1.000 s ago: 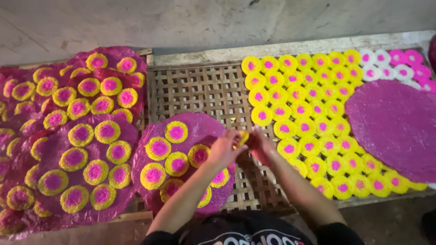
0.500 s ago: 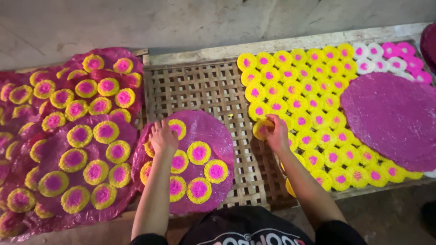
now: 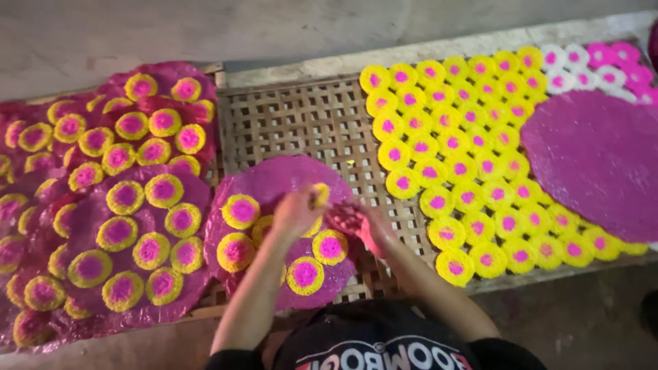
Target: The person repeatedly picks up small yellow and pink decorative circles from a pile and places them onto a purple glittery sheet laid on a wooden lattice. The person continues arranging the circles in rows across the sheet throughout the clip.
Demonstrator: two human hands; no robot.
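Note:
A round purple disc [image 3: 274, 179] lies on the woven bamboo rack [image 3: 301, 123] in front of me, carrying several small yellow rounds with pink centres [image 3: 240, 211]. My left hand [image 3: 296, 211] is over the disc, fingers pinched on one yellow round [image 3: 319, 194]. My right hand [image 3: 360, 223] is beside it, at the disc's right edge, fingers curled and touching the same spot. Whether the right hand holds anything is hidden by its fingers.
Many loose yellow-and-pink rounds [image 3: 452, 151] cover the right of the rack, beside a bare large purple disc [image 3: 596, 161]. White and pink rounds [image 3: 596, 65] sit at the far right corner. Finished purple discs with rounds [image 3: 123, 205] overlap on the left.
My left hand moved right across the disc from its upper left to meet the right hand. My right hand came back from the loose rounds to the disc's right edge.

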